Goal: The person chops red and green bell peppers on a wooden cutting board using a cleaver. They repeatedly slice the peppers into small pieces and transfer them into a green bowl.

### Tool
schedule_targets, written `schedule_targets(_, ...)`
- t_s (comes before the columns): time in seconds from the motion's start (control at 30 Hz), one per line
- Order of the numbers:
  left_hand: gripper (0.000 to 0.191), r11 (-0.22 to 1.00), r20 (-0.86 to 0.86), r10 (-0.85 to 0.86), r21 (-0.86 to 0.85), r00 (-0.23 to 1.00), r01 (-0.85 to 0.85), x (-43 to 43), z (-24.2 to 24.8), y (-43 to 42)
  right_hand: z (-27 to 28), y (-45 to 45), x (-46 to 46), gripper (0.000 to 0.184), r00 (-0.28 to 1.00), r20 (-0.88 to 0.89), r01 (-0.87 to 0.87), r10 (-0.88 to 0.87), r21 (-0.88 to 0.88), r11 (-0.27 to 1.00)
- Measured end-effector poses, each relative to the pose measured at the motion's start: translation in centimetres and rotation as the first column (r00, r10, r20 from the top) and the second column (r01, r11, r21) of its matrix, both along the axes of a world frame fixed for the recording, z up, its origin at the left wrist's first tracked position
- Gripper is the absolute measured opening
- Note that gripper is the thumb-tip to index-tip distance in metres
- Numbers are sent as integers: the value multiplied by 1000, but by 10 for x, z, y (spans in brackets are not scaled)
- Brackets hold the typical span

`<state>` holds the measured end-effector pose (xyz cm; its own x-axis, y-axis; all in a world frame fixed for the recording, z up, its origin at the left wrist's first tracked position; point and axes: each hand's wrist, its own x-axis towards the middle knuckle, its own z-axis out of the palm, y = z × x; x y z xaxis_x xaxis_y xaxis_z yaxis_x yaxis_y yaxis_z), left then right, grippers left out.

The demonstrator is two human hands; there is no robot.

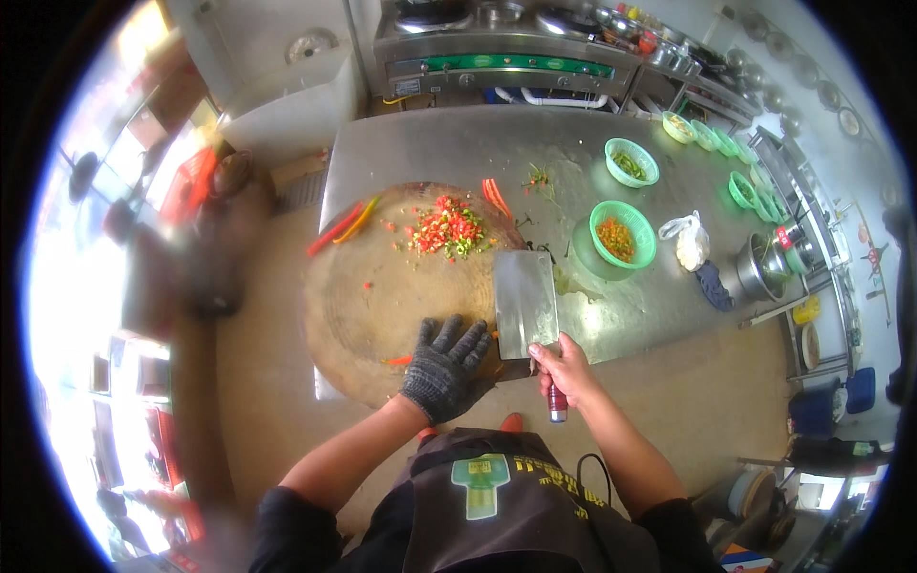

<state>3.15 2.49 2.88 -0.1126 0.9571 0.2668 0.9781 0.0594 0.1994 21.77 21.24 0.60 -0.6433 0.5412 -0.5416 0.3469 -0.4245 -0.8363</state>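
My left hand (445,369), in a dark grey knit glove, rests with fingers spread on the near edge of a round wooden chopping block (372,308). Close beside its thumb side lies a small red chili piece (398,360). My right hand (562,369) grips the dark red handle of a Chinese cleaver (526,304), whose broad blade is at the block's right edge. A heap of chopped red and green chili (448,229) sits on the far part of the block. At the block's far left lie a whole red chili (335,229) and an orange-yellow one (358,220).
Split red chili pieces (496,197) lie at the block's far right. On the steel table (444,143) stand a green basket of chopped orange pepper (622,235), a green basket of green pieces (632,163), a plastic bag (689,243) and a dark cloth (714,286). A stove (501,64) stands beyond.
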Motion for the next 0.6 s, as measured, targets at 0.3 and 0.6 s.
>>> schedule_targets(0.3,75,997,22,25,-67,999,-23,2,-4,0,1,-27,11,37,998,-27,60,-59,34,998)
schedule_targets(0.6,76,996,3,30,-80,1000,-30,4,-3,0,8,-26,7,37,999,-11,50,-50,54,997)
